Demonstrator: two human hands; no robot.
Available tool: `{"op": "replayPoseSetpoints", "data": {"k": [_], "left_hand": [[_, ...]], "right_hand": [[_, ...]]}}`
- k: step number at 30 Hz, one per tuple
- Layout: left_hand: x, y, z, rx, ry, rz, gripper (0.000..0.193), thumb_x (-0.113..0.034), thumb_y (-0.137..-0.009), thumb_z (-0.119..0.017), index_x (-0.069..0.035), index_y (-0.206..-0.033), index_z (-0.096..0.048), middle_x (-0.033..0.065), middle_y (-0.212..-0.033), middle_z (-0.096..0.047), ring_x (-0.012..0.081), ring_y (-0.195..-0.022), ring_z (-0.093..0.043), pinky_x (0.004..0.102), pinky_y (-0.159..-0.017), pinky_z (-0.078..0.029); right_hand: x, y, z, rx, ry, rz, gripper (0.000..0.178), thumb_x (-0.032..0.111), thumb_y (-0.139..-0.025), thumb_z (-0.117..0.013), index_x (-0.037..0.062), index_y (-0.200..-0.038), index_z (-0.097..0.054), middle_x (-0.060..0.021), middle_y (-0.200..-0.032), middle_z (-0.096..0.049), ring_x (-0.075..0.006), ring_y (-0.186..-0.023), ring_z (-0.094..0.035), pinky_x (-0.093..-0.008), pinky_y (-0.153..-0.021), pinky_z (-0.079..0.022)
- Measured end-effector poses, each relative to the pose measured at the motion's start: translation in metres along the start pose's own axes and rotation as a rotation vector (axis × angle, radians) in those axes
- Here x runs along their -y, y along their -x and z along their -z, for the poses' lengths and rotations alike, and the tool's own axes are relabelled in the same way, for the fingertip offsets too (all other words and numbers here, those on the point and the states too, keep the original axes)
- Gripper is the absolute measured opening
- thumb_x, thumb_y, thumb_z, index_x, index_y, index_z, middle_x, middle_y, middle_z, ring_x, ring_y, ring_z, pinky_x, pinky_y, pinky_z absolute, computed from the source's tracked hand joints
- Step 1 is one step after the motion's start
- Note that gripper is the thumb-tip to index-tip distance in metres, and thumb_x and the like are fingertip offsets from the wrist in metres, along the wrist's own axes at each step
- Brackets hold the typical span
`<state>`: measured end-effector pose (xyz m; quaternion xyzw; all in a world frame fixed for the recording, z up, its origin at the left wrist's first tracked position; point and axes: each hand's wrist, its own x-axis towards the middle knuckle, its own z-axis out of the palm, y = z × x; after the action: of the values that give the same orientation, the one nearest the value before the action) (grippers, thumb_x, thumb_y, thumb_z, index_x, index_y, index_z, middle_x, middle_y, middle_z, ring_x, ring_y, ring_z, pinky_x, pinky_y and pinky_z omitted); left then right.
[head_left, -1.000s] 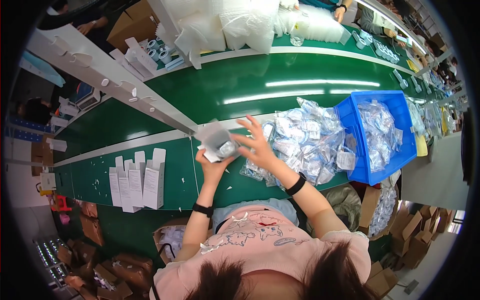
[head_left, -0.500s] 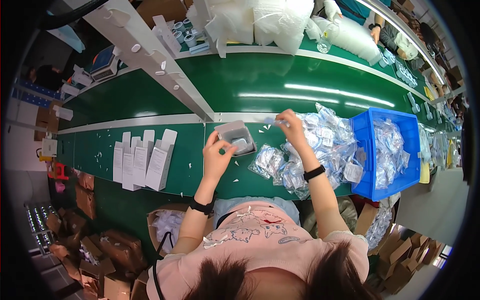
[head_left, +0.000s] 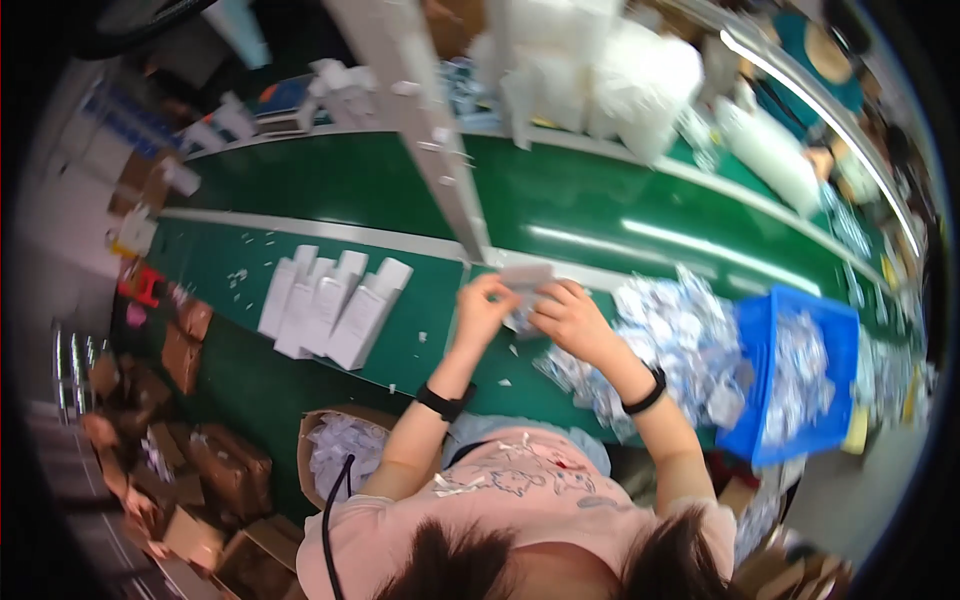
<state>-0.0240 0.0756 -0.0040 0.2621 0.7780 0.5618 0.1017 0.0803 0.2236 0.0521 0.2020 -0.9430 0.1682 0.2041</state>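
Note:
Between my hands, over the green bench, is a small white carton [head_left: 527, 273], blurred by motion, with its greyish opening and a flap facing up. My left hand [head_left: 484, 310] pinches the carton's left side, thumb and fingertips at its edge. On the other side my right hand [head_left: 572, 320] has its fingers curled against the carton's right edge. Something pale shows below the flap, too smeared to name. Close to my right wrist lies a heap of clear plastic bags [head_left: 665, 335] with white and bluish parts inside.
Several filled-looking white cartons [head_left: 340, 310] stand in a group at left, flaps up. A blue crate [head_left: 752, 390] of bagged parts is at right. Behind runs a green belt [head_left: 380, 180] with a metal post [head_left: 430, 140]. A cardboard box [head_left: 310, 455] stands below the bench edge.
My right hand has come left from the bag heap to the carton, and the small clear item at its fingertips no longer shows. The whole view has shifted and tilted.

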Motion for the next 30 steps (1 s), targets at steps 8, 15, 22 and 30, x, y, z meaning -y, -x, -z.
{"op": "replayPoseSetpoints", "data": {"k": [8,15,22,30], "left_hand": [[0.015,0.024,-0.013,-0.021,0.266,0.104,0.019,-0.014,-0.067,-0.068,-0.002,-0.079,-0.06,0.013,-0.104,-0.055,0.0251,-0.095,-0.055,0.0324,-0.072,-0.048],[-0.025,0.041,0.005,-0.089,0.255,-0.034,0.03,-0.009,-0.073,-0.062,-0.004,-0.101,-0.054,0.0081,-0.112,-0.05,0.0214,-0.099,-0.052,0.0316,-0.077,-0.045],[-0.038,0.063,0.064,0.092,0.268,0.116,0.037,-0.005,-0.075,-0.06,-0.004,-0.11,-0.05,0.0078,-0.113,-0.049,0.02,-0.102,-0.05,0.0312,-0.087,-0.04],[-0.17,0.098,0.185,0.641,0.332,-0.657,0.041,-0.016,-0.072,-0.067,-0.003,-0.107,-0.052,0.015,-0.093,-0.057,0.0278,-0.087,-0.055,0.0382,-0.071,-0.045]], "right_hand": [[0.019,0.017,-0.014,0.166,0.06,-0.075,0.047,0.029,-0.063,-0.069,0.007,-0.102,-0.055,-0.0055,-0.107,-0.052,-0.0283,-0.114,-0.038,-0.0504,-0.099,-0.021],[-0.001,0.049,-0.048,-0.338,-0.526,-0.447,0.085,0.022,-0.053,-0.077,0.0048,-0.124,-0.032,-0.0131,-0.121,-0.04,-0.0292,-0.117,-0.035,-0.0432,-0.1,-0.023],[-0.024,0.061,-0.102,-0.143,-0.874,-0.639,0.086,0.013,-0.05,-0.078,0.003,-0.122,-0.033,-0.0147,-0.121,-0.038,-0.0303,-0.117,-0.034,-0.0377,-0.096,-0.029],[-0.034,0.074,-0.113,-0.171,-0.898,-0.704,0.077,0.011,-0.051,-0.076,0.0016,-0.118,-0.038,-0.0127,-0.114,-0.043,-0.0284,-0.108,-0.042,-0.0349,-0.092,-0.034]]}}
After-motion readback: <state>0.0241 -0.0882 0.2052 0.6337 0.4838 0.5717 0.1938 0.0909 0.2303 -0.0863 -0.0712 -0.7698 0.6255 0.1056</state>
